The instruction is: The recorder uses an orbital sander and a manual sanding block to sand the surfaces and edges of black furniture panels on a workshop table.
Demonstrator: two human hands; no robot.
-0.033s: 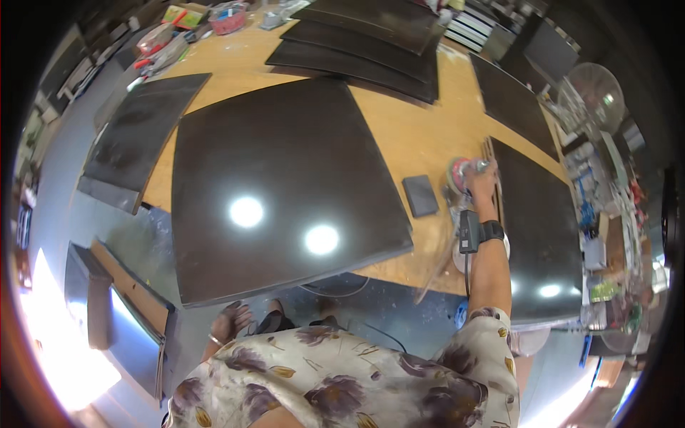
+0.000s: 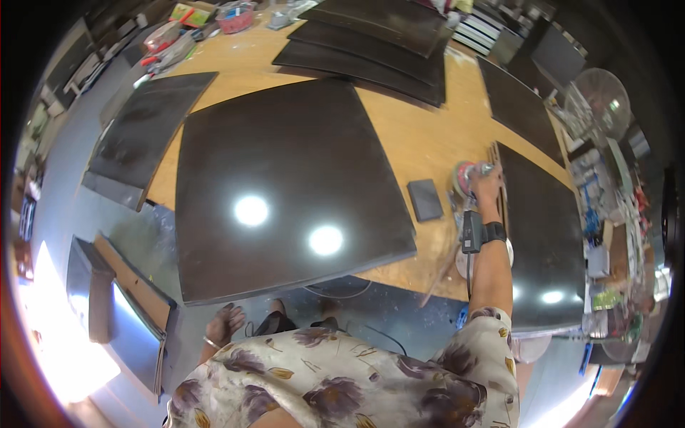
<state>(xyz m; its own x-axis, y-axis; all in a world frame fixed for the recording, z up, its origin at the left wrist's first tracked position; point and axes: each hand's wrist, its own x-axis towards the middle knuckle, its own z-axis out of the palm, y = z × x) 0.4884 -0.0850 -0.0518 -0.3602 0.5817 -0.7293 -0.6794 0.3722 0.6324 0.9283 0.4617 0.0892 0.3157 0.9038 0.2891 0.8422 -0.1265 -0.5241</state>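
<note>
My right hand [image 2: 487, 187] reaches out over the wooden worktable [image 2: 421, 135] and grips a small round power sander [image 2: 465, 176] with a reddish pad. The sander sits on the table between two glossy dark panels. A black band and a small black device [image 2: 472, 232] are strapped to that wrist. A small dark rectangular block [image 2: 425, 200] lies just left of the sander. The big dark panel [image 2: 285, 185] covers the table's middle and reflects two lamps. My left hand [image 2: 224, 322] hangs at my side below the table edge, fingers loose, holding nothing.
Another dark panel [image 2: 539, 228] lies right of the sander, with more panels stacked at the far end [image 2: 371, 50] and one on the left [image 2: 146, 132]. A cord [image 2: 342, 292] hangs under the table. Cluttered shelves [image 2: 606, 214] stand on the right and boards [image 2: 135, 292] lean at the lower left.
</note>
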